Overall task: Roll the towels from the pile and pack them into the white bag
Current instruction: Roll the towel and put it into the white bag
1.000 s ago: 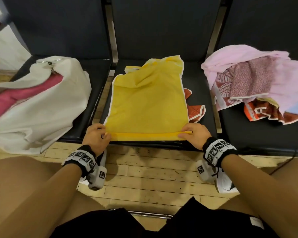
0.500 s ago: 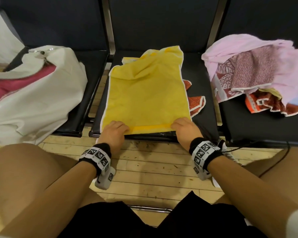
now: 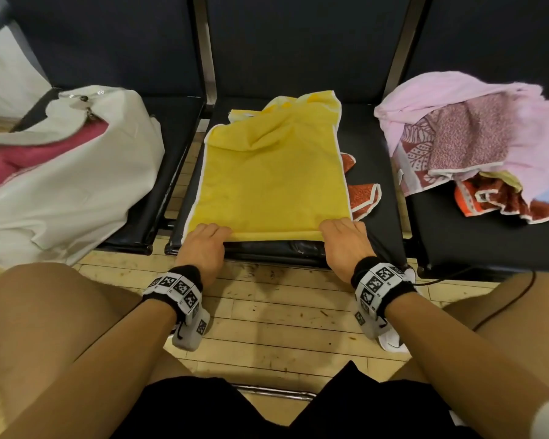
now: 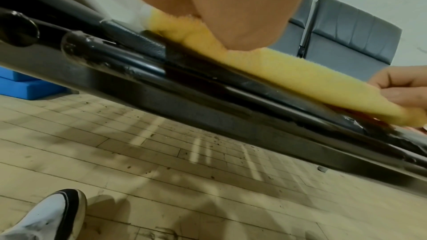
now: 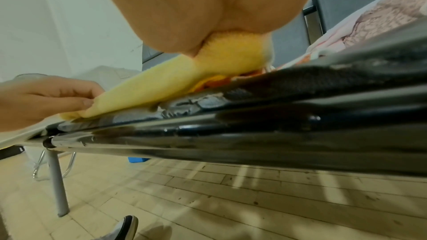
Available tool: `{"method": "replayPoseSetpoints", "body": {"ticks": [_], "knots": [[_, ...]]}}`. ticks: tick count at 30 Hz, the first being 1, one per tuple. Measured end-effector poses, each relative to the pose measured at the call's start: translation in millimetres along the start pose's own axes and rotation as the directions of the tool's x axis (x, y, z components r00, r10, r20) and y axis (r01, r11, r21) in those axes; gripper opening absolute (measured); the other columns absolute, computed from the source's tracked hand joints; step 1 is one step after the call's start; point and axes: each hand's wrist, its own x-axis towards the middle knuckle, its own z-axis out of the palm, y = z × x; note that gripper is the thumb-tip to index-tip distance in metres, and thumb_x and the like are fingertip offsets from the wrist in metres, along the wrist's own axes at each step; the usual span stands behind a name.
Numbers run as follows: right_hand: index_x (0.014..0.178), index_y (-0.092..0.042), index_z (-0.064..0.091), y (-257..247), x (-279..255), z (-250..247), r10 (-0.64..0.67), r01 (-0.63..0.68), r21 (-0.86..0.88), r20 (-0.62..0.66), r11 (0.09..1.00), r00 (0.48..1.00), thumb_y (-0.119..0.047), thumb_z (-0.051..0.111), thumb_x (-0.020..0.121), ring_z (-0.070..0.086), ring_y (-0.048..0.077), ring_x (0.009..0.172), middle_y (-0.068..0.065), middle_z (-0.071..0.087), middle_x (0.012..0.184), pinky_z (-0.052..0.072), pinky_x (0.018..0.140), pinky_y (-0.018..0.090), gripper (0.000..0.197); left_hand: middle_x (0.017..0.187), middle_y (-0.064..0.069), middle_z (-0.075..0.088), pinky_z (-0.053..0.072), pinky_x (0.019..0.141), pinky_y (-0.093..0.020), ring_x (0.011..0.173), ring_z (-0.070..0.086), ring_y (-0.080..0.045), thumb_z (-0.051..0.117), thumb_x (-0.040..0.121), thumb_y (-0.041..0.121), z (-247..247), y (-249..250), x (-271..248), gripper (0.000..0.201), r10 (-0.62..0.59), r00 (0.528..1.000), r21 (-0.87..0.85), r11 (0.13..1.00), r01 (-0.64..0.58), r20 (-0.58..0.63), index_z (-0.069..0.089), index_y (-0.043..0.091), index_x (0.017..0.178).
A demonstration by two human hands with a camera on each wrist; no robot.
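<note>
Yellow towel [image 3: 273, 172] w/ white edging is lying flat on the middle chair seat [image 3: 374, 172], near edge rolled over. Left hand [image 3: 203, 245] & right hand [image 3: 343, 245] are gripping that roll, fingers curled. Wrist views are showing the thin roll edge-on; head view is showing the white bag [image 3: 76, 182] at left, towel pile [image 3: 476, 137] at right.

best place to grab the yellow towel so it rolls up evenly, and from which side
Probably the near hem of the yellow towel, at its two corners, coming from the seat's front edge. It lies flat lengthwise on the middle seat, the near edge already turned over into a roll. The left hand and right hand grip there now.
</note>
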Motion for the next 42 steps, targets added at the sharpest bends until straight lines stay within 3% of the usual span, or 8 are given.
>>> {"method": "replayPoseSetpoints", "body": {"ticks": [4, 8, 12, 14, 18, 23, 27, 42], "knots": [[0.098, -0.015, 0.049, -5.2, 5.8, -4.7, -0.012, 0.014, -0.004, 0.238, 1.000, 0.971, 0.003, 0.041, 0.083, 0.043, 0.023, 0.073, -0.001, 0.047, 0.073, 0.031, 0.067, 0.034, 0.024, 0.124, -0.004, 0.062, 0.033, 0.100, -0.043, 0.115, 0.050, -0.028, 0.043, 0.096, 0.011, -4.4, 2.8, 4.6, 0.041, -0.113, 0.994, 0.036, 0.993, 0.112, 0.007, 0.051, 0.018, 0.135], [0.102, -0.013, 0.057, 0.0, 4.0, 0.4, 0.010, -0.027, 0.078, 0.201, 0.997, 0.979, -0.015, 0.047, 0.096, 0.053, 0.028, 0.068, 0.004, 0.058, 0.074, 0.045, 0.063, 0.038, 0.011, 0.113, -0.002, 0.067, 0.034, 0.098, -0.044, 0.105, 0.055, -0.026, 0.045, 0.096, 0.020, -5.2, 4.9, 7.9, 0.037, -0.151, 0.987, 0.047, 0.987, 0.154, -0.051, 0.055, 0.020, 0.131], [0.093, -0.015, 0.068, -0.1, 2.1, 9.7, -0.043, 0.042, -0.088, -0.010, 0.995, 0.999, -0.003, 0.071, 0.073, 0.058, 0.029, 0.084, 0.005, 0.065, 0.095, 0.033, 0.073, 0.036, 0.024, 0.113, -0.006, 0.061, 0.029, 0.094, -0.047, 0.112, 0.047, -0.030, 0.064, 0.082, 0.009, -2.8, 4.5, 9.4, 0.028, -0.098, 0.979, 0.031, 0.994, 0.105, -0.177, 0.068, 0.018, 0.108], [0.087, -0.010, 0.069, -5.7, 1.4, 13.8, -0.149, 0.143, -0.095, -0.056, 0.985, 0.987, 0.005, 0.061, 0.068, 0.059, 0.031, 0.082, 0.008, 0.066, 0.096, 0.036, 0.073, 0.035, 0.026, 0.102, -0.008, 0.061, 0.038, 0.082, -0.047, 0.099, 0.052, -0.034, 0.067, 0.075, -0.004, -2.8, 6.4, 10.1, 0.027, -0.015, 0.985, 0.037, 0.999, 0.022, -0.174, 0.069, 0.013, 0.096], [0.078, -0.003, 0.067, -12.7, -1.3, 20.0, -0.165, 0.170, -0.049, 0.088, 0.984, 0.982, 0.015, 0.067, 0.055, 0.062, 0.033, 0.075, 0.011, 0.065, 0.081, 0.047, 0.051, 0.030, 0.029, 0.091, -0.011, 0.057, 0.043, 0.059, -0.038, 0.084, 0.054, -0.033, 0.060, 0.083, -0.009, -1.4, 9.1, 7.0, 0.018, -0.018, 0.995, -0.016, 1.000, 0.017, -0.103, 0.064, 0.007, 0.089], [0.091, -0.003, 0.066, -20.3, -5.7, 12.7, -0.065, 0.060, 0.056, 0.095, 0.997, 0.993, -0.008, 0.055, 0.081, 0.056, 0.031, 0.092, 0.011, 0.065, 0.094, 0.050, 0.070, 0.036, 0.016, 0.093, -0.011, 0.064, 0.046, 0.073, -0.043, 0.087, 0.054, -0.033, 0.049, 0.092, 0.014, -1.3, 10.4, 3.9, 0.020, -0.016, 0.998, 0.039, 0.999, 0.019, -0.065, 0.066, 0.007, 0.096], [0.092, -0.008, 0.069, -14.7, -11.0, 16.5, -0.072, 0.071, 0.024, 0.038, 0.997, 0.997, -0.003, 0.071, 0.072, 0.059, 0.029, 0.086, 0.007, 0.067, 0.092, 0.053, 0.075, 0.036, 0.021, 0.094, -0.008, 0.066, 0.051, 0.075, -0.043, 0.090, 0.057, -0.034, 0.049, 0.082, 0.030, -1.4, 8.6, -2.6, 0.034, 0.004, 0.998, 0.029, 1.000, -0.003, -0.060, 0.069, 0.008, 0.098], [0.119, -0.009, 0.063, -2.9, -3.5, 10.7, 0.050, -0.060, 0.096, 0.107, 0.994, 0.993, -0.005, 0.043, 0.087, 0.058, 0.034, 0.100, 0.010, 0.066, 0.108, 0.038, 0.093, 0.041, 0.038, 0.112, -0.012, 0.066, 0.039, 0.091, -0.047, 0.106, 0.053, -0.035, 0.055, 0.094, 0.009, 0.5, 3.9, 1.0, 0.030, 0.018, 1.000, 0.004, 1.000, -0.018, -0.021, 0.063, 0.008, 0.122]]}}
